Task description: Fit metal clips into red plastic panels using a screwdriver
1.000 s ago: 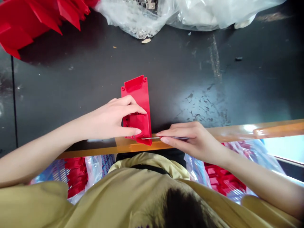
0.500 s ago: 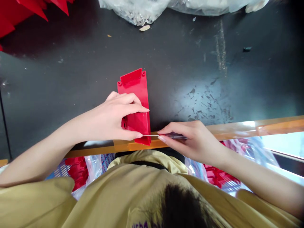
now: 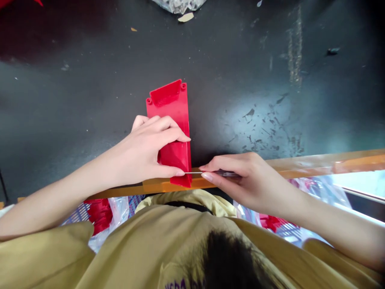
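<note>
A red plastic part point(image 3: 171, 108) with a raised end wall and small round holes at its far corners lies at the table's near edge. My left hand point(image 3: 150, 148) is closed on it, fingers across its middle and thumb near its close end. In my right hand point(image 3: 240, 172) is a thin-bladed tool with a dark handle, perhaps a small knife; its narrow metal blade point(image 3: 194, 173) reaches leftward over the part's right edge, up to my left thumb tip. My right fingers hide most of the handle.
The black table point(image 3: 90, 88) has an orange-brown edge strip point(image 3: 303, 168). Dark shavings point(image 3: 261, 140) lie to the right. A clear plastic bag point(image 3: 180, 5) sits at the back. Baskets with red parts point(image 3: 100, 214) stand below the edge on both sides.
The view has tilted nearer, so the bag and red pieces at the back have mostly slid out of the top. Both hands keep nearly the same hold on the part and tool.
</note>
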Tool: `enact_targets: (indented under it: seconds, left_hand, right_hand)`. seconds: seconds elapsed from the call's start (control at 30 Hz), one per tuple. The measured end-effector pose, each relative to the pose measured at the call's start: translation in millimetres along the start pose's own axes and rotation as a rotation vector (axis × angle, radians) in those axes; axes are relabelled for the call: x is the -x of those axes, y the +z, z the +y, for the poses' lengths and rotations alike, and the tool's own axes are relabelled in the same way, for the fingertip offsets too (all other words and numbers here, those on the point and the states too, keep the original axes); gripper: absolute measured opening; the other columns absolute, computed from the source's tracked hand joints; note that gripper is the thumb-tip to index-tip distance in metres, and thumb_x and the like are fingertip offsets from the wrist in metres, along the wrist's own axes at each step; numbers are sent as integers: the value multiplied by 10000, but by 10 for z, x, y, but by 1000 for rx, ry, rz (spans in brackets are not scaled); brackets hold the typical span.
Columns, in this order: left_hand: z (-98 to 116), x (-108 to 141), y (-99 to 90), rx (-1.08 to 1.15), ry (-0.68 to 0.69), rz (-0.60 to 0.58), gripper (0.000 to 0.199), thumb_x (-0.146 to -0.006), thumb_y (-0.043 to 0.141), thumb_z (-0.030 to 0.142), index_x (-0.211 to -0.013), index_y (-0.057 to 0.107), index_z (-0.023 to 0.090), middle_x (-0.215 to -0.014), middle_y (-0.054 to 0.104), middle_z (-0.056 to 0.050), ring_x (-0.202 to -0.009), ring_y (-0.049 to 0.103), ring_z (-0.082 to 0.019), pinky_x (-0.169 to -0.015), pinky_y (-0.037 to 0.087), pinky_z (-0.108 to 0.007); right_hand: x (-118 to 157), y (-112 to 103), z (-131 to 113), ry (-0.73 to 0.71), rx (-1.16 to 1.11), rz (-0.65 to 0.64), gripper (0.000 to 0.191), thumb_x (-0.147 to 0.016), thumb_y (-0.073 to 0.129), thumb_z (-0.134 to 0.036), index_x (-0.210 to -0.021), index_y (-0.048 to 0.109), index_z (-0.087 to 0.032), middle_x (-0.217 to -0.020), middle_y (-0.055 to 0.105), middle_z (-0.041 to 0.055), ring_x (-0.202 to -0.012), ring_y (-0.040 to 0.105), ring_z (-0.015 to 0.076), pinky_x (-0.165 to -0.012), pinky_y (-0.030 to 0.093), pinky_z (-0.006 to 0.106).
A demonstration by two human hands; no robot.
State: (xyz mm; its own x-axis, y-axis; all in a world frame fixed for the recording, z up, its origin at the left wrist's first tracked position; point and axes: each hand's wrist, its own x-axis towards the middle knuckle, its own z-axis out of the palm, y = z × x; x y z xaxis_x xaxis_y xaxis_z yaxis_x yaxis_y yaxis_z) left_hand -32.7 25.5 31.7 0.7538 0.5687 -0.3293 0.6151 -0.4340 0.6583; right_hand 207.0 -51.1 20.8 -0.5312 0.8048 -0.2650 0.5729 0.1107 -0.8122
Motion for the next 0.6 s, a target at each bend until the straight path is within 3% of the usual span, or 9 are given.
enact_targets:
  seconds: [0.17,0.33,0.43,0.6]
  left_hand:
    - [21,12,36,24,-50,-4,381,-849,668,473,-1172,612,278,-1159,607,-21,-1049,545,-242,-918,283,-378]
    - [50,44,93,26,-68,83,390,-844,710,431,-1187,612,276,-1141,613,-11,-1063,557,-230,-954,276,-386]
    - [54,45,107,43,-85,58,432,-816,738,429,-1197,616,265,-1130,619,-25,-1063,553,-252,-948,275,-410]
    - [18,22,86,93,-94,71,396,-831,712,456,-1175,641,273,-1171,631,-15,-1066,566,-246,-952,278,-404]
  right_hand:
    - [-17,-6,-41,94,-48,-49,238,-966,503,-320,-827,666,-215,-582,540,-48,-485,395,79,-510,322,227]
    - [-13,-9,-78,167,-93,-74,244,-963,506,-314,-764,606,-217,-557,459,-64,-483,326,76,-474,284,221]
    - [-5,-1,-91,206,-125,-82,261,-963,506,-318,-733,573,-213,-531,399,-73,-472,286,74,-459,264,218]
    - [13,45,-70,211,-91,-69,265,-972,488,-356,-779,583,-201,-568,460,-59,-492,345,74,-487,289,217]
